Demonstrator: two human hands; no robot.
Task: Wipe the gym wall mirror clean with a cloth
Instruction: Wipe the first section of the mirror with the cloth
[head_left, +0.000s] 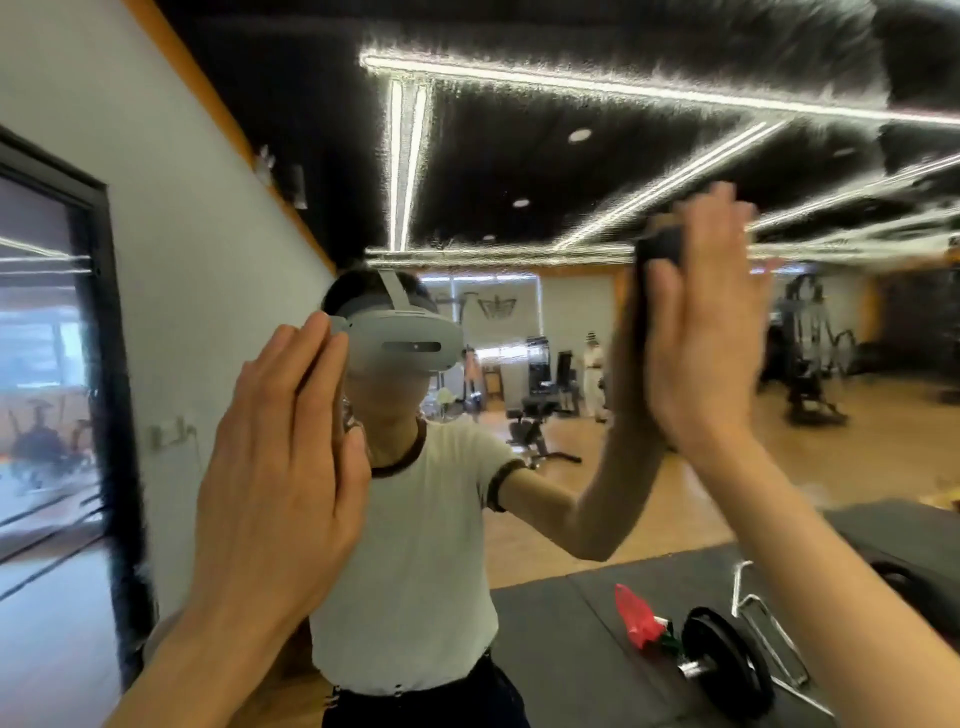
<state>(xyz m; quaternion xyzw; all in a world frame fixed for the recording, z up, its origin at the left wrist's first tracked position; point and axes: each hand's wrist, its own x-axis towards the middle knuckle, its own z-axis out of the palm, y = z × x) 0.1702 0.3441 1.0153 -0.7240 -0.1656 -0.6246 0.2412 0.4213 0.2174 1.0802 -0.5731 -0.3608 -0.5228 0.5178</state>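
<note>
The wall mirror (545, 176) fills most of the view and reflects me, the dark ceiling with its light strips, and the gym floor. My right hand (706, 338) is raised at the upper right, fingers straight, pressing a dark cloth (658, 248) flat against the glass. Only the cloth's upper left edge shows past the hand. My left hand (280, 467) lies flat on the mirror lower down at the left, fingers straight and together, holding nothing.
In the reflection, a black floor mat (561, 649) carries a red plastic bag (636, 616), a black weight plate (727, 660) and metal bars. Benches and machines stand farther back. A black-framed glass door (104, 364) is at the left.
</note>
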